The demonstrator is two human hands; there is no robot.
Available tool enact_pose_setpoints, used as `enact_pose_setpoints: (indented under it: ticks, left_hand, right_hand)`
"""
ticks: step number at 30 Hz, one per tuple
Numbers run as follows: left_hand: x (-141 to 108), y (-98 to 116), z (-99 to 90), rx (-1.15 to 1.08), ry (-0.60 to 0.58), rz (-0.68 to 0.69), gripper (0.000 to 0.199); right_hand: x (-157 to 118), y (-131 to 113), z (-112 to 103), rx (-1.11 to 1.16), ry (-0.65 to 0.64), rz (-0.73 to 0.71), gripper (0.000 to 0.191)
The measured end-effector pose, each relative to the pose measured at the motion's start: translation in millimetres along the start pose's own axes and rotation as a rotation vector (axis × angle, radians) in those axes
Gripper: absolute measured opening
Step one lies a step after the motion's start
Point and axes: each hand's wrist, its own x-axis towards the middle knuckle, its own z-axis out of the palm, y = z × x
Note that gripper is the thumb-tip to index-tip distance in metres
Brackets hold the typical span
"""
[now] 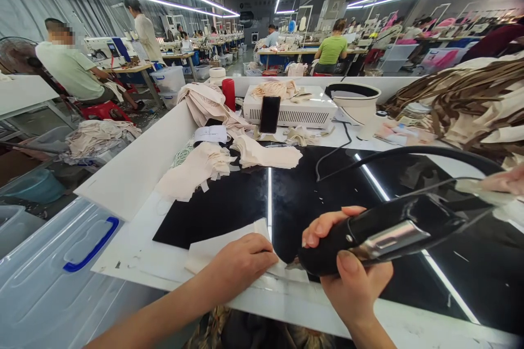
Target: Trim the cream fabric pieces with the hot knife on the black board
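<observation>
My left hand (245, 256) rests on a pale fabric piece (223, 237) at the table's front edge, its fingers closed together on the cloth's right side. My right hand (352, 272) grips a black corded hand tool (393, 229) with a metal plate on its side. The tool's small metal tip (293, 265) points left, close to the cloth and my left fingers; whether it touches the cloth I cannot tell. Both lie over a glossy black sheet (311, 196). Stacks of cut beige fabric (266, 154) and more cut pieces (196, 169) lie farther back.
Behind stand a vented white box (290, 106), a phone (270, 114), a red cone (228, 94) and a cream tub (356, 101). A black cord (429, 150) arches rightward. Another person's hand (507, 180) shows at the right edge. Brown-edged cloth (458, 98) is heaped far right.
</observation>
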Motion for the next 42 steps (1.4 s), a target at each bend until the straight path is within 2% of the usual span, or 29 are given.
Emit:
enact_pose_setpoints:
  ticks: [10, 16, 29, 42]
  left_hand:
    - [-10, 0, -1.1, 0.035, 0.003, 0.029, 0.018]
    - [-13, -1, 1.3, 0.053, -0.015, 0.031, 0.020]
    - [-11, 0, 0.4, 0.050, 0.014, 0.034, 0.018]
    - [-14, 1, 0.4, 0.031, -0.002, 0.025, 0.023]
  right_hand:
    - [2, 1, 3, 0.012, 0.001, -0.006, 0.037]
    - [8, 5, 11, 0.020, 0.043, -0.006, 0.038]
    - [-2, 1, 5, 0.031, -0.018, 0.019, 0.040]
    - [8, 5, 14, 0.041, 0.042, 0.009, 0.038]
